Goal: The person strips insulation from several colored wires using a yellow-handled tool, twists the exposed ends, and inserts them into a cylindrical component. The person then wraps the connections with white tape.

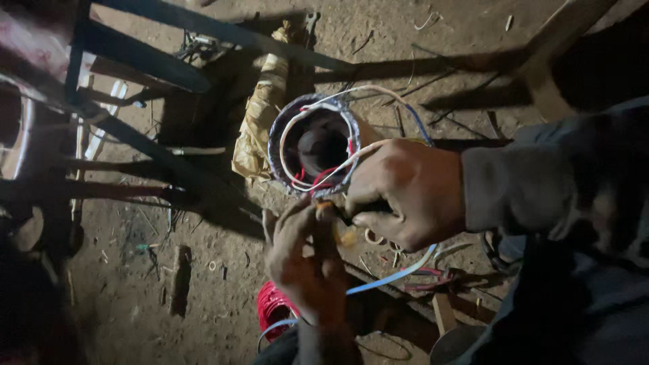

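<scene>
Over a dirt floor (135, 297), lit from above, with two hands at work beside one round motor stator (318, 145). Right hand (405, 192) closed into a loose fist, knuckles up, pressed against the stator's rim, fingers curled around something dark and thin; what exactly sits inside the grip cannot be told. Left hand (304, 260) just below it, fingers drawn together, tips pinching a small yellowish piece (326, 206) right at the right hand's thumb. Both hands touching or nearly touching at that spot.

Stator lying on the floor with its open bore facing up, dark inside, a pale band around the rim. Several thin leads looping out of it: white (297, 122), red (321, 177) and blue (419, 122), exact count not clear. One light-blue wire (392, 277) running out beneath the hands, toward the lower left. One crumpled yellowish cloth or wrapping (260, 115) just left of the stator. One red object (274, 307) low down, partly hidden by the left wrist. Dark metal frame bars (155, 64) crossing the upper left. Short wire offcuts scattered over the floor.
</scene>
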